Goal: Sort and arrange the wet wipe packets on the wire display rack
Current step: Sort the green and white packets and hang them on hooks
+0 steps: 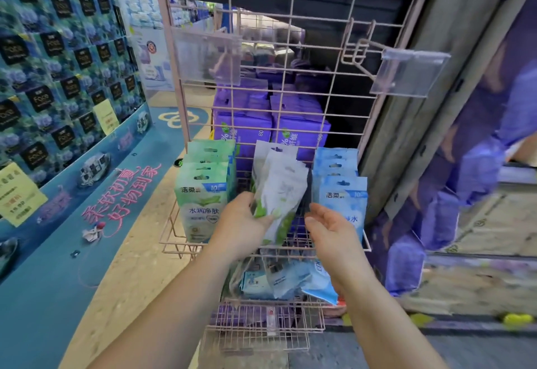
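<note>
Setting: pink wire rack (pixel 290 98) standing in a shop aisle.
Left hand (pixel 242 223): grip clamping white-green packets (pixel 279 194).
Right hand (pixel 331 232): hovering open near blue packets (pixel 343 194).

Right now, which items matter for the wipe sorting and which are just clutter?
In the job: left hand on white-green packets; right hand, open; green packets; blue packets; wire rack.
Lying about: tissue wall; clear tag holder.
</note>
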Tool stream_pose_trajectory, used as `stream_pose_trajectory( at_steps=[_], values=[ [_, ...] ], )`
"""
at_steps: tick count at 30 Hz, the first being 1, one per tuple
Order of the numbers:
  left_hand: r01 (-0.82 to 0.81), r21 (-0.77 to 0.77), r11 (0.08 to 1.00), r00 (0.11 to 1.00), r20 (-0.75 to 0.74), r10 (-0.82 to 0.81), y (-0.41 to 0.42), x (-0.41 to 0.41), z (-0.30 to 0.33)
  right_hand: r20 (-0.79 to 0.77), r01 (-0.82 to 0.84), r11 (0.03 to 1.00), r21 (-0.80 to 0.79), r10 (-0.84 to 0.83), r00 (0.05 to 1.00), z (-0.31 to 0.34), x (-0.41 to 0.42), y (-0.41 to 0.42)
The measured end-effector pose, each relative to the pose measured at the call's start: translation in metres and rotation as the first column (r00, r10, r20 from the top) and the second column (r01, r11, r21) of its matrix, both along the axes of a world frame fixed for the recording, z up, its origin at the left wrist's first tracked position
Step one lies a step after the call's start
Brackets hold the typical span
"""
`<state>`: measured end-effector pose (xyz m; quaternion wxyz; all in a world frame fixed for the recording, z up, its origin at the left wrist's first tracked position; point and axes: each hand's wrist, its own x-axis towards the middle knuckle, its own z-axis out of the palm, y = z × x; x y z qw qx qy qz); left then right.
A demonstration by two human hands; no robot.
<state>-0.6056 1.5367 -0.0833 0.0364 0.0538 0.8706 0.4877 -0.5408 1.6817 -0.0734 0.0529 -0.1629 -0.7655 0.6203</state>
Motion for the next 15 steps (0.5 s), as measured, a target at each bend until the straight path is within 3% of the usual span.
stream_pose_trajectory(
  at_steps=[2, 5, 7, 9, 12, 15],
  values=[
    [-0.039, 0.199, 0.979, 0.996, 0.082, 0.023, 0.000, 0.002, 0.001, 0.029, -0.057, 0.998, 0.005, 0.057, 0.998, 0.003, -0.006, -0.004],
    [-0.066, 0.310, 0.949, 0.994, 0.098, 0.037, 0.002, 0.002, 0.003, 0.024, -0.129, 0.991, -0.025, 0.129, 0.991, 0.010, -0.017, -0.013],
    [-0.057, 0.295, 0.954, 0.998, 0.046, 0.045, 0.004, 0.003, 0.006, 0.002, -0.120, 0.993, -0.003, 0.120, 0.993, 0.009, -0.024, -0.017],
    [-0.058, 0.184, 0.981, 0.997, -0.046, 0.068, 0.011, 0.000, 0.006, 0.000, -0.102, 0.995, -0.003, 0.102, 0.995, 0.005, -0.031, -0.020],
    [-0.050, -0.005, 0.999, 0.994, -0.096, 0.050, 0.026, -0.011, 0.003, 0.033, -0.042, 0.984, -0.173, 0.048, 0.998, 0.001, -0.046, -0.025],
    [-0.117, 0.102, 0.988, 0.992, -0.029, 0.120, 0.033, -0.016, -0.003, 0.002, -0.026, 0.981, -0.190, 0.027, 1.000, 0.000, -0.053, -0.029]
  ],
)
